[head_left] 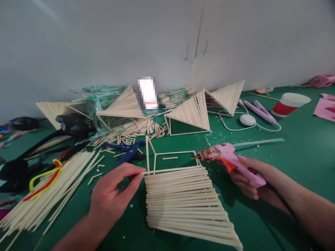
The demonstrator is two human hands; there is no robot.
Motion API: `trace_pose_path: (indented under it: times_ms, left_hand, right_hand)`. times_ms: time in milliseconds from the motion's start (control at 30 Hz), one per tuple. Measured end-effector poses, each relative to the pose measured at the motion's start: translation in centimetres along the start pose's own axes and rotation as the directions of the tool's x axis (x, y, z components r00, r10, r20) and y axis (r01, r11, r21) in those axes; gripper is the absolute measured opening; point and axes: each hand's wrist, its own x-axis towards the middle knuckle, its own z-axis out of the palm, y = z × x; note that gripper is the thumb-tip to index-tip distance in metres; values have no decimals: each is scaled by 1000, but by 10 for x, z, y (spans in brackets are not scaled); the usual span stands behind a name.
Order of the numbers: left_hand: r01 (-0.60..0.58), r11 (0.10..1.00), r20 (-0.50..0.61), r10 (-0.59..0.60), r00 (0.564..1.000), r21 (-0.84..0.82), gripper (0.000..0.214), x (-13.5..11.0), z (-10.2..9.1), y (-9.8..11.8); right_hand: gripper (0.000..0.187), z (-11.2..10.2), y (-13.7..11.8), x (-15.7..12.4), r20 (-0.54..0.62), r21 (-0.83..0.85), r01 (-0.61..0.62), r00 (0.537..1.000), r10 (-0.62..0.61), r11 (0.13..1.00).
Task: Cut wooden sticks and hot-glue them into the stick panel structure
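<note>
A panel of wooden sticks glued side by side on a thin stick frame lies on the green table in front of me. My left hand pinches the end of the top stick at the panel's upper left corner. My right hand grips a pink hot glue gun. Its nozzle points left at the panel's upper right corner, close to the frame. A clear glue stick pokes out of the gun's back.
Loose sticks lie piled at the left with red and yellow pipe cleaners. Blue-handled cutters sit behind my left hand. Finished stick triangles stand at the back. A red-and-white cup, white corded puck and pink paper are at right.
</note>
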Motion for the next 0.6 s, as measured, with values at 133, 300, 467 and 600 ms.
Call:
trace_pose_path:
  times_ms: [133,300,467,600]
  left_hand:
    - [-46,997,-22,48,999,63,14,2,4,-5]
    - [-23,996,-51,27,998,82,11,5,7,-8]
    - [73,993,-66,-67,996,89,6,5,9,-5]
    - [96,989,-88,-86,992,109,5,2,9,-6]
  right_hand:
    - [34,-10,-3,2,39,-27,109,993,-108,994]
    - [31,-19,5,1,-141,-276,273,937,-319,922]
    - [43,-27,14,-5,-198,-383,207,933,-299,900]
    - [56,-28,16,-12,-248,-415,149,930,-270,897]
